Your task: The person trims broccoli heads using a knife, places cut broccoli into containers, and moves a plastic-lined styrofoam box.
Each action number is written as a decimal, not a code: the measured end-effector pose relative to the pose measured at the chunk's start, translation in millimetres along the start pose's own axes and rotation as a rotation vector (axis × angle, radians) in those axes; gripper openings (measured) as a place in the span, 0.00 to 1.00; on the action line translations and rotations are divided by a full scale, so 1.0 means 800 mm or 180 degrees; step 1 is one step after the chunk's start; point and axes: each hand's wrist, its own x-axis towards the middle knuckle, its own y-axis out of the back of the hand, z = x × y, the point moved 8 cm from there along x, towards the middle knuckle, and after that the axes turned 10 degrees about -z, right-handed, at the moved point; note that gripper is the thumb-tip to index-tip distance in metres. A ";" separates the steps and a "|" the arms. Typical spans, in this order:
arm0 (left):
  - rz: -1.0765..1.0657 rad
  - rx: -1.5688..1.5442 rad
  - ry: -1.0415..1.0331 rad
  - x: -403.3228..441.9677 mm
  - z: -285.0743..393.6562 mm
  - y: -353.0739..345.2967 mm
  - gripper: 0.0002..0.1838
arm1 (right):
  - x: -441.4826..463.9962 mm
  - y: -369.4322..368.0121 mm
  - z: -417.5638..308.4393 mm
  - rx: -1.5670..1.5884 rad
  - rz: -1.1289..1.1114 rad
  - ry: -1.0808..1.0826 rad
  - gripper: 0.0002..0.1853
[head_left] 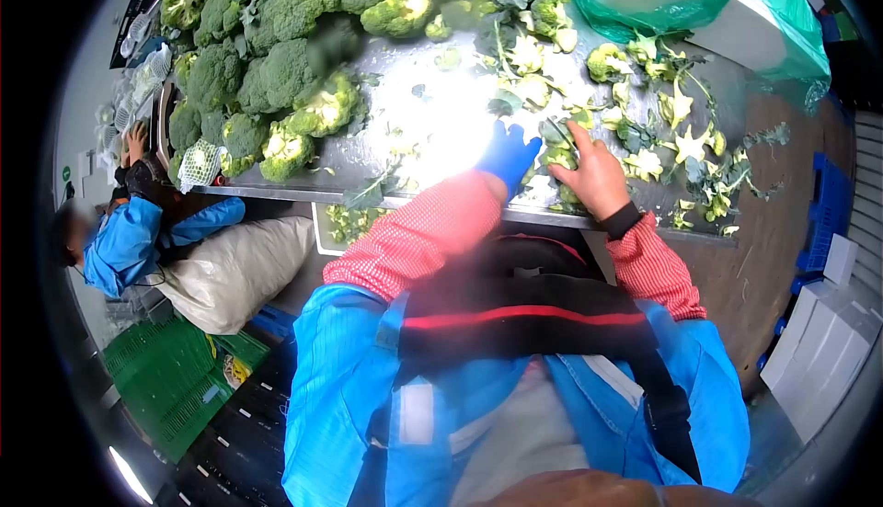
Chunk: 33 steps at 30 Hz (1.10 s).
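Note:
My left hand (511, 154) wears a blue glove and reaches over the metal table's front edge, fingers apart, with strong glare beside it. Nothing shows clearly in its grasp. Bare and just to the right, my right hand (596, 176) has its thumb and forefinger around a small broccoli piece (557, 155). That piece lies between my two hands, with a dark leaf touching it. Trimmed broccoli stems and leaves (682, 107) are scattered beyond and to the right. A large pile of broccoli heads (294, 75) fills the table's left side.
A green plastic bag (635, 11) covers a white container at the back right. Under the table edge stands a white crate (324, 231) with broccoli scraps. At left, a person in a blue jacket (120, 245) works near netted heads (198, 165). White boxes (819, 351) stand at right.

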 end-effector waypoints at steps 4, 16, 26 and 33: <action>0.0179 -0.0910 0.0141 0.008 0.006 0.015 0.47 | 0.010 0.005 0.020 0.0674 -0.0373 -0.0284 0.28; -0.0150 -0.3015 -0.0255 0.035 0.017 -0.003 0.70 | 0.024 0.011 0.095 0.0549 0.0101 -0.0104 0.30; 0.0350 -0.4613 -0.0778 -0.009 0.017 0.030 0.63 | -0.007 0.044 0.025 0.1458 0.0167 -0.0006 0.23; 0.1190 -0.4805 -0.0537 -0.227 -0.084 0.053 0.61 | -0.039 0.041 -0.207 0.1141 0.0125 0.1860 0.27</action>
